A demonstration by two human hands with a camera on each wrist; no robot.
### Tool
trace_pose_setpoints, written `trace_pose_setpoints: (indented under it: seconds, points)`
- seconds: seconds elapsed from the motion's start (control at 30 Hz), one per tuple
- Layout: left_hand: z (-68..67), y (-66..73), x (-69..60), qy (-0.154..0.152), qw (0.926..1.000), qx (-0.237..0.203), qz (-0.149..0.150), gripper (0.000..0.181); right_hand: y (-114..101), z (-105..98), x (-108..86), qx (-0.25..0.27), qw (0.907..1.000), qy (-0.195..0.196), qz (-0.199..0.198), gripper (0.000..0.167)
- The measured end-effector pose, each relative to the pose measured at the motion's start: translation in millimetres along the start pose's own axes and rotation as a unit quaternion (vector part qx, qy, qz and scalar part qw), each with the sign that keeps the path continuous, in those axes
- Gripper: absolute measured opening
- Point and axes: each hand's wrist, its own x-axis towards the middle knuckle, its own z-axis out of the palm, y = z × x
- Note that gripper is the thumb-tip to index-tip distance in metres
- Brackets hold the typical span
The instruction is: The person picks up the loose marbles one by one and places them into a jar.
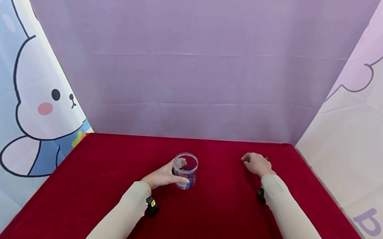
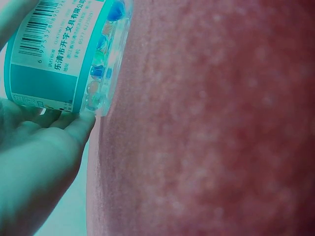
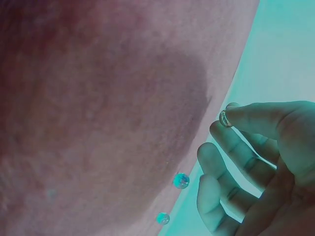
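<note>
My left hand [image 1: 162,176] grips a clear plastic jar [image 1: 192,175] from its left side, thumb in front. The jar stands upright, its top uncovered, on the red cloth. In the left wrist view, a label [image 2: 43,81] with a barcode wraps its wall, and blue, green and clear marbles [image 2: 98,72] lie at its bottom. Off to the jar's right, my right hand [image 1: 257,164] is held over the cloth. Between its thumb and index finger it pinches a small clear marble [image 3: 225,118], best seen in the right wrist view. The other fingers are loosely bent.
Two loose marbles, one bluish [image 3: 181,180] and one smaller-looking [image 3: 163,218], lie on the cloth near the right hand. The red cloth [image 1: 218,216] covers the table. A purple curtain [image 1: 194,68] hangs behind, with printed sheets on both sides.
</note>
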Motion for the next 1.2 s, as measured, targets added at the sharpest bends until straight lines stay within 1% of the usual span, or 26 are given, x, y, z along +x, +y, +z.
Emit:
trace_pose_setpoints:
  seconds: [0.27, 0.53, 0.87, 1.0, 1.2]
  points:
    - [0.2, 1.5, -1.1, 0.002, 1.0, -0.006, -0.006, 0.088, -8.2, -4.0, -4.4, 0.001, 0.9998, 0.012, -0.017, 0.025]
    - [0.0, 0.8, 0.2, 0.0, 1.0, -0.008, -0.003, 0.091, -18.7, -6.1, -7.9, -0.003, 0.9984, 0.035, -0.045, 0.023]
    - [-0.3, 0.5, 0.4, -0.001, 0.9999, -0.013, 0.001, 0.091, -31.7, -7.8, -10.0, -0.014, 0.9961, 0.055, -0.068, 0.022]
    - [-0.6, 1.0, 0.6, -0.003, 0.9999, -0.015, 0.002, 0.091, -35.9, -7.3, -9.8, -0.012, 0.9947, 0.062, -0.082, 0.021]
    - [-1.1, 0.8, 0.4, -0.004, 0.9999, -0.014, -0.004, 0.091, -43.0, -7.1, -12.9, 0.003, 0.9944, 0.064, -0.084, 0.022]
